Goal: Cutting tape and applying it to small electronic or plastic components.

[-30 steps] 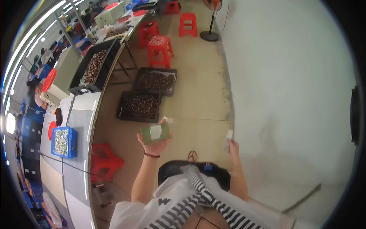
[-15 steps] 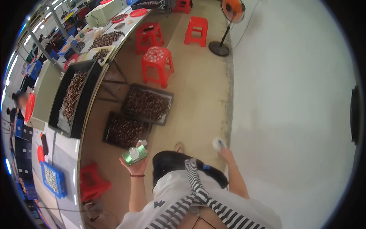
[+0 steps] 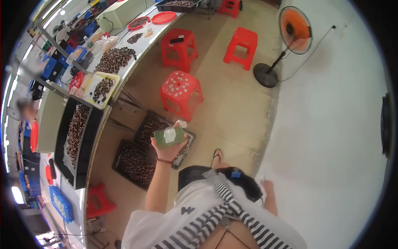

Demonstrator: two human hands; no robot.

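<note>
My left hand (image 3: 168, 152) is raised in front of me, its fingers wrapped round the sides of a green rectangular block (image 3: 160, 138). On the block's top lies a crumpled whitish piece (image 3: 169, 135), and a small white tag-like piece (image 3: 182, 124) shows at my fingertips. Below that hand, on the floor, are two black trays (image 3: 179, 167) of small dark brown pieces. Low at my right side, close to my shorts, is my right hand (image 3: 268, 187), partly hidden. Something white (image 3: 260, 185) shows against its inner side; its kind is too blurred to name.
A long workbench (image 3: 141, 50) runs along the left with a black bin (image 3: 81, 174), a yellow-rimmed tray (image 3: 112, 92) and a blue basket (image 3: 62, 203). Ahead stand red stools (image 3: 181, 88), one dotted with white pieces. A fan (image 3: 265, 75) stands by the white wall (image 3: 331, 137).
The view has moved forward, so the stools and fan appear nearer. My left hand has risen with the green block; my right hand has swung back beside my hip.
</note>
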